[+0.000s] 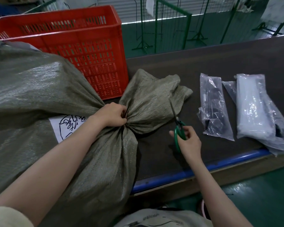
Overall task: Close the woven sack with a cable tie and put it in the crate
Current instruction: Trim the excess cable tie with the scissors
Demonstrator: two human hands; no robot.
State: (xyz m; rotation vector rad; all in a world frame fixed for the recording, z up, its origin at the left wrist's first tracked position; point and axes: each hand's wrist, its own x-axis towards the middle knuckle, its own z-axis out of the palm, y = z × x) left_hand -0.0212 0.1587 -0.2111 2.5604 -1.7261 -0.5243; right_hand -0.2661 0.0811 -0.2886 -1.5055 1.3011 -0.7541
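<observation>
From the head camera, the woven sack (39, 89) lay full and heavy across the left of the dark table (220, 63), its gathered neck pointing toward the middle. The left hand (112, 116) was closed tight around that neck, bunching the cloth so the loose mouth fanned out beyond the fist. I could not make out a cable tie at the neck; the fingers hid the spot where it would sit.

The right hand (188, 141) gripped green-handled scissors (179, 126), blades pointing up toward the flared cloth, close to it but whether touching I could not tell. The red crate (82, 46) stood just behind the sack, its side nearly against it. Two clear plastic packets (252, 108) lay well apart to the right.

To my eye the step was trimming, likely a tie's tail. It would go best if the left hand held its squeeze so the neck could not slacken, and the blades came in beside the knuckles, clear of the fingers and clear of the weave, cutting only the spare end.
</observation>
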